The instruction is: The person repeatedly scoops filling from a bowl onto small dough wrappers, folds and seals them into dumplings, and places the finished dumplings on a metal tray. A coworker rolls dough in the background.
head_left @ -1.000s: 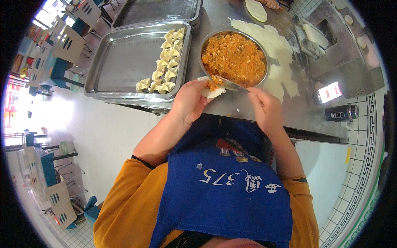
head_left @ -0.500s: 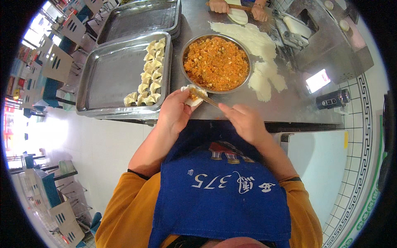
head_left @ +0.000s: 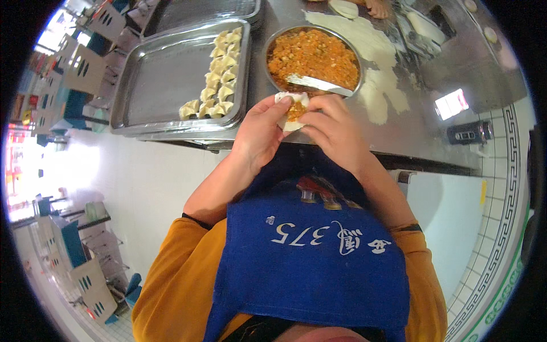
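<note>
A dumpling wrapper (head_left: pixel 298 99) with orange filling on it is held in front of my apron. My left hand (head_left: pixel 257 132) pinches its left side, thumb on top. My right hand (head_left: pixel 337 130) has its fingertips closed on the right edge. Just beyond is a round metal bowl (head_left: pixel 361 68) of chopped orange filling (head_left: pixel 313 54). A flat stick (head_left: pixel 320 84), shining white, lies across the bowl's near side. To the left, folded dumplings (head_left: pixel 227 74) line the right and near sides of a metal tray (head_left: pixel 132 85).
Another metal tray (head_left: pixel 196 17) sits behind. Flour (head_left: pixel 376 54) covers the metal table right of the bowl. At the far edge are a co-worker's hand (head_left: pixel 378 8) and a piece of dough (head_left: pixel 344 8). A lit phone (head_left: pixel 452 105) and black cylinder (head_left: pixel 470 133) lie at right.
The stick has left my right hand and now lies across the bowl. My right fingers have moved onto the wrapper. The view has shifted slightly, and the co-worker's rolling pin is mostly out of sight.
</note>
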